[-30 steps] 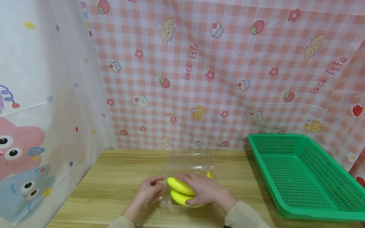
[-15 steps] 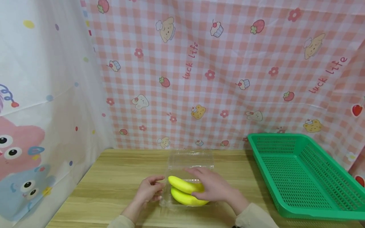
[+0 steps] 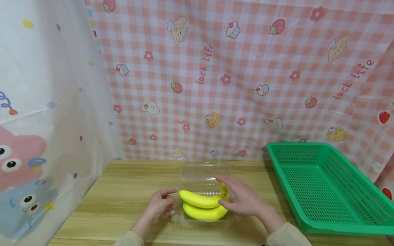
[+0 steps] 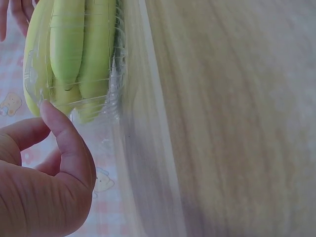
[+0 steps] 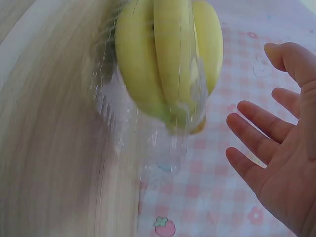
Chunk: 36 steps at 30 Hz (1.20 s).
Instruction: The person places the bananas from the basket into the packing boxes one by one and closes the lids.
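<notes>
A bunch of yellow bananas [image 3: 203, 213] lies in a clear plastic clamshell box [image 3: 207, 223], its stem toward the right side. The hinged lid [image 3: 205, 172] is tipped back toward the curtain. At the box's left side, my left hand [image 3: 159, 204] holds the edge with thumb and finger, their tips at the clear corner in the left wrist view. My right hand [image 3: 243, 198] hovers over the right end of the bananas, fingers spread and holding nothing. In the right wrist view it is apart from the bunch, whose stem end [image 5: 177, 123] faces that camera.
A green perforated plastic basket [image 3: 335, 194] stands on the right of the wooden table [image 3: 129, 184]. Behind the table hangs a pink checked curtain [image 3: 191, 65], with a white cartoon-printed cloth [image 3: 70, 102] on the left.
My right hand has drawn off the bananas to the right and up, uncovering the bunch in the box. The left hand stays by the box's left side.
</notes>
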Each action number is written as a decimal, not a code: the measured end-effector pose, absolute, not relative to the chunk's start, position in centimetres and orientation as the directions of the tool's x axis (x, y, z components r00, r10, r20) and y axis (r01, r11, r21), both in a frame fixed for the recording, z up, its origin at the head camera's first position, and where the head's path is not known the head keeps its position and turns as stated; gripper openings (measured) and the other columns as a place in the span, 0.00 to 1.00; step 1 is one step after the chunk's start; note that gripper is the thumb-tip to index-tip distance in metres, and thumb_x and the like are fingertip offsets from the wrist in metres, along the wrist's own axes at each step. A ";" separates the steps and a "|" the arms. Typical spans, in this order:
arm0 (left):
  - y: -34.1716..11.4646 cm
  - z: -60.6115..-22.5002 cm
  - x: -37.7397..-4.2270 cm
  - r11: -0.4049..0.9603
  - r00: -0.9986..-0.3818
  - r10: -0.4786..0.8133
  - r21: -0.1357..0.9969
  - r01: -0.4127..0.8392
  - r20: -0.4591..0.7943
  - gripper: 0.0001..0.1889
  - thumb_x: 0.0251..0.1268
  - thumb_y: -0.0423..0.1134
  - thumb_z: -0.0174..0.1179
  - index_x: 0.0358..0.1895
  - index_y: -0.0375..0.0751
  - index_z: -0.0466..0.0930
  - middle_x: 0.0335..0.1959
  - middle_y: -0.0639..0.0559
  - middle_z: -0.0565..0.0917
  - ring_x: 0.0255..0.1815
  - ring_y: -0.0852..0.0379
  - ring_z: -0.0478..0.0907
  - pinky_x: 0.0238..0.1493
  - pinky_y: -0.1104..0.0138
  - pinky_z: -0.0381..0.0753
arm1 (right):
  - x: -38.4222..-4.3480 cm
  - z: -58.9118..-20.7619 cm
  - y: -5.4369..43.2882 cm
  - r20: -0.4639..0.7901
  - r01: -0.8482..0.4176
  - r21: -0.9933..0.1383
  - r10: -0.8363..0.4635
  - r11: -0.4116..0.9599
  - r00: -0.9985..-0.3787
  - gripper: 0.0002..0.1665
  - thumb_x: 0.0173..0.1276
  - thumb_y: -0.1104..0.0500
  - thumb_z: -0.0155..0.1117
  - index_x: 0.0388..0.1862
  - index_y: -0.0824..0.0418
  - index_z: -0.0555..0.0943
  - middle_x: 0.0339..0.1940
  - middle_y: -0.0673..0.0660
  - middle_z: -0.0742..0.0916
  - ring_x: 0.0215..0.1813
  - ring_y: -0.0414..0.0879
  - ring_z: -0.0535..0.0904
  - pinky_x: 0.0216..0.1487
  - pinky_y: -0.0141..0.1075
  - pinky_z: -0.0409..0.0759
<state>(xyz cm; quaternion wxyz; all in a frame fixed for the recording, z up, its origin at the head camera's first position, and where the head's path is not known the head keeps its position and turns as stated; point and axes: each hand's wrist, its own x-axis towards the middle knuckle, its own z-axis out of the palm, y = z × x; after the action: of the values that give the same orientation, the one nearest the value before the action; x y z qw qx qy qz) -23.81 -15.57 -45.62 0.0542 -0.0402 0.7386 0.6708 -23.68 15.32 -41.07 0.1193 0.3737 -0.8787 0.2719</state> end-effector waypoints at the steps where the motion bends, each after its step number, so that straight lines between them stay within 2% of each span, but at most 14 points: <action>1: -15.6 -45.6 -23.8 0.097 -0.991 0.015 0.987 -0.131 -0.133 0.22 0.62 0.27 0.62 0.60 0.25 0.74 0.32 0.49 0.75 0.25 0.58 0.75 0.22 0.72 0.81 | -23.7 -41.1 15.6 0.420 -0.720 -0.397 -0.585 0.569 -0.694 0.46 0.60 0.54 0.73 0.75 0.59 0.66 0.68 0.58 0.77 0.67 0.57 0.72 0.66 0.56 0.72; 9: -15.7 -45.4 -23.7 0.099 -0.991 0.034 0.987 -0.128 -0.132 0.23 0.63 0.27 0.61 0.61 0.25 0.73 0.31 0.49 0.75 0.25 0.59 0.75 0.22 0.72 0.81 | -23.8 -42.1 17.3 0.502 -0.709 -0.453 -0.503 0.540 -0.704 0.44 0.59 0.62 0.74 0.73 0.63 0.66 0.62 0.60 0.81 0.61 0.57 0.77 0.60 0.58 0.76; 16: -15.8 -45.4 -23.7 0.092 -0.989 0.038 0.986 -0.137 -0.141 0.23 0.62 0.29 0.62 0.60 0.25 0.74 0.32 0.49 0.75 0.25 0.59 0.75 0.21 0.72 0.81 | -23.9 -42.7 17.9 0.534 -0.664 -0.538 -0.399 0.520 -0.745 0.40 0.59 0.67 0.73 0.69 0.67 0.69 0.57 0.62 0.83 0.58 0.58 0.79 0.59 0.58 0.77; 20: -16.0 -45.5 -24.0 0.089 -0.986 0.014 0.983 -0.162 -0.164 0.22 0.63 0.33 0.63 0.59 0.27 0.76 0.32 0.49 0.77 0.25 0.58 0.75 0.22 0.71 0.81 | -24.1 -43.0 18.1 0.542 -0.630 -0.600 -0.330 0.492 -0.773 0.37 0.59 0.71 0.72 0.67 0.69 0.70 0.55 0.65 0.83 0.56 0.59 0.79 0.58 0.57 0.78; 29: -16.7 -45.1 -26.1 0.062 -0.982 -0.016 0.980 -0.187 -0.187 0.21 0.68 0.36 0.61 0.59 0.26 0.75 0.35 0.47 0.81 0.26 0.59 0.78 0.24 0.72 0.81 | -25.3 -43.6 18.5 0.424 -0.461 -0.787 -0.184 0.409 -0.887 0.31 0.65 0.68 0.68 0.67 0.69 0.71 0.55 0.68 0.82 0.54 0.61 0.79 0.57 0.56 0.79; 36: -17.2 -44.6 -28.0 0.033 -0.981 -0.017 0.981 -0.193 -0.193 0.21 0.70 0.35 0.59 0.60 0.24 0.72 0.39 0.43 0.82 0.30 0.58 0.80 0.27 0.71 0.83 | -26.6 -43.9 18.5 0.304 -0.321 -0.863 -0.107 0.390 -0.947 0.29 0.69 0.67 0.64 0.68 0.71 0.70 0.55 0.71 0.81 0.54 0.60 0.79 0.56 0.46 0.81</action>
<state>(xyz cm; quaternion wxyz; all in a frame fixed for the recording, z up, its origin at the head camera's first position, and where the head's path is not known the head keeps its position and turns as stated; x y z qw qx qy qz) -28.01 -17.19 -44.60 0.0638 -0.0735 0.7160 0.6913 -26.60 18.51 -43.94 0.0997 0.1292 -0.8276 0.5371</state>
